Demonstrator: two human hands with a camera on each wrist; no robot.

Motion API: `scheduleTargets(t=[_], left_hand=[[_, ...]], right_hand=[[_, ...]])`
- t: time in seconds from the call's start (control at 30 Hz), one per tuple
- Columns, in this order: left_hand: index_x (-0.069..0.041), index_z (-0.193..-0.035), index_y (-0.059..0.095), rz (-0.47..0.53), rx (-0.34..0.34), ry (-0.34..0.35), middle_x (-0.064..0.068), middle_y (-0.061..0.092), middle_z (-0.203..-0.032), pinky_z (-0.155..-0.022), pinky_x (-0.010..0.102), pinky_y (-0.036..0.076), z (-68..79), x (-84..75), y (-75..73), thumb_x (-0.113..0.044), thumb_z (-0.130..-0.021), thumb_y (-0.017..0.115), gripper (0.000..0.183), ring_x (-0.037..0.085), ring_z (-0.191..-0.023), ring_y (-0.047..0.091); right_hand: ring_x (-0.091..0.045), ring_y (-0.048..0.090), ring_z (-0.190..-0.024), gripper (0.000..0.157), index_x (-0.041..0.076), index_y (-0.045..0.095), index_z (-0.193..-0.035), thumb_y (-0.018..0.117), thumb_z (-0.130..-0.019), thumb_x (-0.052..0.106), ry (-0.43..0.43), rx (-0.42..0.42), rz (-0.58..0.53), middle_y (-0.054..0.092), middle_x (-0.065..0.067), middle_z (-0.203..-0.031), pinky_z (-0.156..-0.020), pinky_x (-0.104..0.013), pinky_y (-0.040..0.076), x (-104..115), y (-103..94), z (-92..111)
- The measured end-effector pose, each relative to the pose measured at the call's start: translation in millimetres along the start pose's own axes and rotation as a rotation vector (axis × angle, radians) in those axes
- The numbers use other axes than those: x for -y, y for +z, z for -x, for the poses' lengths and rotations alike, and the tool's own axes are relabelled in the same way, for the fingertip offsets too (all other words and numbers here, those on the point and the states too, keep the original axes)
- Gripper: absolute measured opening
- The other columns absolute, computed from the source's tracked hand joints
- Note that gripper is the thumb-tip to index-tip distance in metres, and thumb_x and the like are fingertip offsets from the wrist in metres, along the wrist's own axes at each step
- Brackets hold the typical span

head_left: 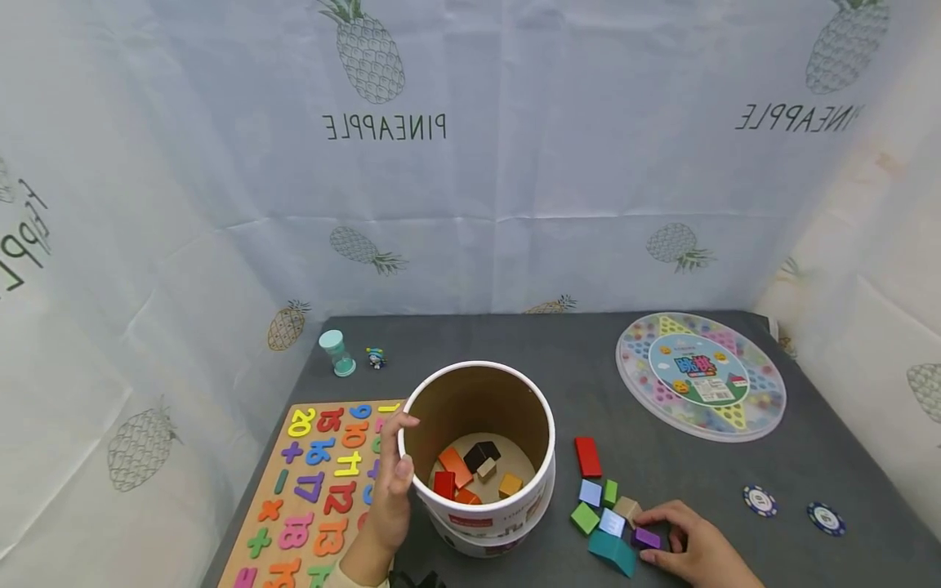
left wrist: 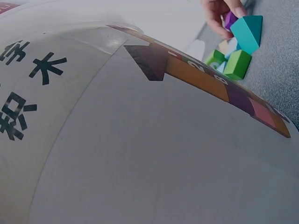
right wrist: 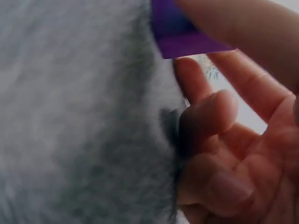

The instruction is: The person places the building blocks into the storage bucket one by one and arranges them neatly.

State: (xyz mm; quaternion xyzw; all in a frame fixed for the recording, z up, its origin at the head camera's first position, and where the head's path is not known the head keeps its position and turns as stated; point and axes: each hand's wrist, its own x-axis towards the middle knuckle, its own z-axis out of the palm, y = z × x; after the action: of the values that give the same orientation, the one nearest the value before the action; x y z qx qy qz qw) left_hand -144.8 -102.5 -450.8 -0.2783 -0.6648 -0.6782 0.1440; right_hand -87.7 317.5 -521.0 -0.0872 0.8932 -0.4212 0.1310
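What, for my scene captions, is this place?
Probably a play area: coloured geometric blocks, a tan board of bright numerals and a round, star-patterned game board, on a dark grey table.

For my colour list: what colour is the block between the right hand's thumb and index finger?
The block is purple, clearest in the head view.

Right wrist view: purple block [right wrist: 177, 42] cut by top edge, partly covered by right hand [right wrist: 233, 154]; grey tabletop [right wrist: 84, 116] beside its fingers blurred. Head view: number board [head_left: 312, 508] cut off at bottom, partly hidden behind fingers of left hand [head_left: 388, 498].
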Motion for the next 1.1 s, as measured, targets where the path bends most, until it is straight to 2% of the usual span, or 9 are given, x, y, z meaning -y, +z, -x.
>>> scheduleTargets(t=[0.13,0.27,0.37,0.43,0.7,0.77,0.87,1.0,1.1], left_hand=[[0.003,-0.133,0.025,0.011,-0.001,0.027,0.023,0.023,-0.141,-0.100,0.038,0.037,0.5,0.2,-0.9,-0.022,-0.096,0.028,0.044,0.039,-0.128,0.026],[0.004,-0.132,0.025,0.014,-0.001,0.012,0.021,0.023,-0.143,-0.100,0.040,0.036,1.8,0.1,-0.5,-0.022,-0.096,0.029,0.045,0.038,-0.129,0.025],[0.005,-0.132,0.024,0.009,0.001,0.007,0.020,0.022,-0.143,-0.101,0.043,0.035,1.6,-0.1,-0.1,-0.022,-0.096,0.029,0.045,0.038,-0.129,0.024],[0.006,-0.131,0.024,0.003,0.000,0.019,0.022,0.022,-0.143,-0.101,0.042,0.035,1.0,-0.4,-0.2,-0.022,-0.096,0.028,0.045,0.038,-0.130,0.022],[0.005,-0.132,0.024,-0.004,-0.005,0.015,0.022,0.023,-0.142,-0.100,0.039,0.036,2.1,-0.5,-1.0,-0.021,-0.096,0.028,0.044,0.039,-0.129,0.024],[0.004,-0.132,0.025,-0.012,-0.005,-0.003,0.021,0.024,-0.143,-0.100,0.041,0.036,3.2,-0.6,-1.0,-0.021,-0.096,0.028,0.044,0.038,-0.129,0.024],[0.004,-0.132,0.025,-0.015,-0.004,-0.005,0.021,0.024,-0.142,-0.101,0.044,0.035,3.0,-0.5,-0.7,-0.021,-0.096,0.029,0.044,0.039,-0.129,0.024],[0.004,-0.132,0.026,-0.008,-0.003,0.019,0.022,0.023,-0.142,-0.101,0.045,0.034,0.6,-0.2,-0.5,-0.021,-0.096,0.029,0.044,0.039,-0.129,0.023],[0.004,-0.132,0.025,-0.009,0.009,0.001,0.019,0.024,-0.143,-0.101,0.046,0.034,-0.5,-0.8,-0.3,-0.022,-0.095,0.029,0.045,0.038,-0.129,0.023]], right_hand=[[-0.005,0.045,-0.066,0.030,0.022,0.067,-0.100,0.077,-0.077,0.038,0.003,-0.062,0.047,0.053,0.001,-0.092,-0.053,-0.023,0.041,0,6.2,-2],[-0.005,0.044,-0.063,0.026,0.022,0.068,-0.096,0.079,-0.075,0.033,0.086,-0.138,0.104,0.051,0.004,-0.080,-0.052,-0.023,0.039,9,9.3,-2],[-0.007,0.044,-0.062,0.027,0.020,0.067,-0.097,0.080,-0.074,0.025,0.160,-0.246,0.104,0.049,0.003,-0.074,-0.052,-0.023,0.038,25,8.0,-2],[-0.009,0.045,-0.062,0.027,0.018,0.066,-0.099,0.080,-0.075,0.020,0.158,-0.324,0.082,0.049,0.002,-0.073,-0.051,-0.024,0.038,42,4.6,-3],[-0.013,0.047,-0.060,0.031,0.015,0.065,-0.104,0.079,-0.077,0.010,-0.170,-0.618,-0.106,0.053,-0.002,-0.075,-0.047,-0.025,0.039,134,-8.3,-15],[-0.014,0.048,-0.060,0.033,0.012,0.065,-0.106,0.078,-0.076,0.004,-0.261,-0.626,-0.184,0.054,-0.003,-0.076,-0.046,-0.025,0.040,156,-7.3,-18],[-0.013,0.049,-0.056,0.033,0.012,0.066,-0.106,0.078,-0.076,0.004,-0.356,-0.547,-0.235,0.058,0.000,-0.073,-0.045,-0.025,0.041,182,-2.4,-27],[-0.011,0.048,-0.048,0.030,0.022,0.067,-0.103,0.079,-0.077,0.018,-0.294,-0.408,-0.219,0.062,0.006,-0.072,-0.040,-0.026,0.040,203,8.5,-44],[-0.012,0.048,-0.046,0.027,0.027,0.067,-0.103,0.078,-0.078,0.027,-0.242,-0.352,-0.216,0.063,0.006,-0.071,-0.039,-0.026,0.039,210,14.2,-51]])
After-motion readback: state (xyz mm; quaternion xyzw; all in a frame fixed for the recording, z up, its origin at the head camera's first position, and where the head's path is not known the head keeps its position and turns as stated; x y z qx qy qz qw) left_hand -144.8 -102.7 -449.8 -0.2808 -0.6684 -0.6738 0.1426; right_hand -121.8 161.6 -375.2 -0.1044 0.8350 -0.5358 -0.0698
